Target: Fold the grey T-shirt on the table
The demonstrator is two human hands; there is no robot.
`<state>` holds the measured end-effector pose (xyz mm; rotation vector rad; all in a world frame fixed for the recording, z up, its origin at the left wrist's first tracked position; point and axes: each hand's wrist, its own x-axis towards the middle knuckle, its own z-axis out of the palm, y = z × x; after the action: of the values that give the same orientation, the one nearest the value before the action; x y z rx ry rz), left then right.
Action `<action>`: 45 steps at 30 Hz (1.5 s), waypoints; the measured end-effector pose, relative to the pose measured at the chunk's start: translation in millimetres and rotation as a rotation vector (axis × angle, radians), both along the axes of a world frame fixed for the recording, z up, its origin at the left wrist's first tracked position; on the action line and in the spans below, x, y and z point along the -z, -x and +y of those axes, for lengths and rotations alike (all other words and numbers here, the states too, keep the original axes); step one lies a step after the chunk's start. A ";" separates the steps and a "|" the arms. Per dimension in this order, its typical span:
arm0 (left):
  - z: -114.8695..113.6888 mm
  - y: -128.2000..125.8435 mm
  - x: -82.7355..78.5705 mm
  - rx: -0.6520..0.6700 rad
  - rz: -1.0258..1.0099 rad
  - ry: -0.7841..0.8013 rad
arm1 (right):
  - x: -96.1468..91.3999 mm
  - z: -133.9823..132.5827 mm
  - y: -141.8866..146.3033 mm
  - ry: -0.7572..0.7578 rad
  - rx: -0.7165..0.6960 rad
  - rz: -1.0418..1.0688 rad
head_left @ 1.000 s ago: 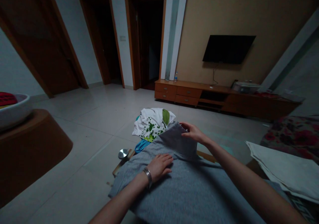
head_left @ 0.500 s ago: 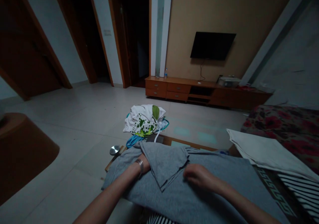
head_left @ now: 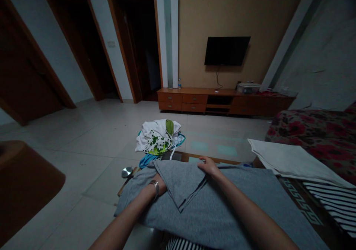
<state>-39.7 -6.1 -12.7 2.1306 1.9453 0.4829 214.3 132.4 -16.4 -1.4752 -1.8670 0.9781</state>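
Note:
A grey shirt [head_left: 236, 194] lies spread out in front of me, with a pointed flap [head_left: 179, 183] of it folded over. My left hand [head_left: 160, 184], with silver bangles at the wrist, reaches beneath that flap, so its fingers are hidden. At the flap's upper right corner is my right hand [head_left: 209, 166], its thumb and fingers closed on the cloth near the far edge.
Beyond the shirt sits a white garment with green print [head_left: 157, 137], beside blue straps [head_left: 148, 160]. A round metal lid-like object [head_left: 127, 172] is at the left. Folded white cloth [head_left: 294, 161] and striped fabric [head_left: 333, 201] lie right, near a floral sofa [head_left: 314, 131].
My right hand has moved away from me and slightly left, from the flap's right side up to its upper corner. My left hand stays under the flap. The view has shifted slightly.

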 end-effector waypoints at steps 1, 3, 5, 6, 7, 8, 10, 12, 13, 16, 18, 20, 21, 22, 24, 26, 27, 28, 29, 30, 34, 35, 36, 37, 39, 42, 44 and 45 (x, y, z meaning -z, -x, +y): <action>-1.0 0.8 0.1 0.024 -0.004 -0.008 | 3.7 0.8 -1.0 -0.017 0.004 0.017; -4.4 4.1 0.4 0.031 -0.045 -0.083 | 12.1 0.8 -7.5 -0.052 -0.006 0.060; -9.0 10.1 0.4 -0.003 -0.101 -0.196 | 21.5 -0.7 -16.4 -0.100 -0.048 0.138; -11.3 14.2 -0.1 -0.043 -0.125 -0.251 | 26.1 -1.9 -20.5 -0.126 -0.071 0.183; -13.1 18.8 -1.3 -0.095 -0.143 -0.299 | 30.4 -3.1 -23.7 -0.151 -0.090 0.225; -14.3 23.9 -3.4 -0.158 -0.154 -0.341 | 34.0 -4.5 -26.1 -0.173 -0.100 0.259; -13.1 35.0 -10.1 -0.297 -0.152 -0.404 | 38.5 -6.9 -28.4 -0.192 -0.097 0.280; -7.0 46.6 -18.8 -0.379 -0.151 -0.369 | 39.4 -8.4 -28.9 -0.195 -0.090 0.271; -2.4 52.4 -23.1 -0.378 -0.155 -0.307 | 39.1 -8.7 -29.2 -0.194 -0.089 0.263; 13.1 69.5 -31.4 -0.289 -0.182 -0.079 | 38.4 -7.7 -30.9 -0.175 -0.101 0.254; 21.0 79.4 -31.7 -0.264 -0.191 -0.003 | 39.2 -6.3 -32.2 -0.152 -0.110 0.263; 25.2 86.5 -28.7 -0.290 -0.187 0.025 | 39.7 -5.4 -32.9 -0.133 -0.107 0.266; 25.9 88.9 -26.7 -0.312 -0.182 0.029 | 38.8 -5.4 -33.0 -0.131 -0.101 0.250; 25.9 90.7 -24.8 -0.333 -0.175 0.032 | 36.7 -5.9 -32.9 -0.134 -0.093 0.213; 24.7 93.2 -22.6 -0.357 -0.166 0.049 | 27.7 -9.1 -31.7 -0.163 -0.076 0.056; 23.1 96.3 -23.6 -0.348 -0.171 0.087 | 11.8 -16.3 -27.3 -0.243 -0.044 -0.180; 22.7 98.6 -25.3 -0.332 -0.182 0.114 | 2.0 -21.8 -22.9 -0.302 -0.019 -0.291; 22.6 101.3 -27.8 -0.311 -0.199 0.144 | -8.6 -28.8 -16.3 -0.370 0.003 -0.374; 22.9 104.4 -30.8 -0.288 -0.219 0.178 | -19.2 -37.3 -7.3 -0.436 0.006 -0.418; 23.6 107.5 -34.0 -0.266 -0.242 0.213 | -29.3 -47.3 4.4 -0.492 -0.018 -0.420; 29.5 116.9 -46.5 -0.184 -0.327 0.328 | -56.1 -93.6 72.2 -0.572 -0.332 -0.225; 31.0 118.3 -49.0 -0.166 -0.343 0.346 | -58.5 -103.3 91.6 -0.578 -0.393 -0.190; 31.9 119.5 -51.3 -0.148 -0.358 0.363 | -59.4 -110.8 110.5 -0.586 -0.424 -0.171; 32.1 120.7 -53.1 -0.130 -0.371 0.381 | -59.2 -115.5 128.2 -0.595 -0.431 -0.166; 29.0 123.7 -55.9 -0.097 -0.390 0.430 | -56.7 -115.8 158.2 -0.602 -0.401 -0.186; 14.6 129.9 -57.6 -0.070 -0.400 0.532 | -52.0 -99.0 185.9 -0.537 -0.381 -0.278; 0.2 133.9 -57.6 -0.076 -0.389 0.576 | -49.1 -83.5 194.1 -0.459 -0.365 -0.326; -7.5 135.3 -57.5 -0.087 -0.379 0.576 | -47.5 -76.3 196.1 -0.421 -0.343 -0.329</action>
<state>-175.0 -13.6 44.8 1.4820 1.7001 0.2679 18.1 56.1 31.1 -1.1321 -2.4392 0.4474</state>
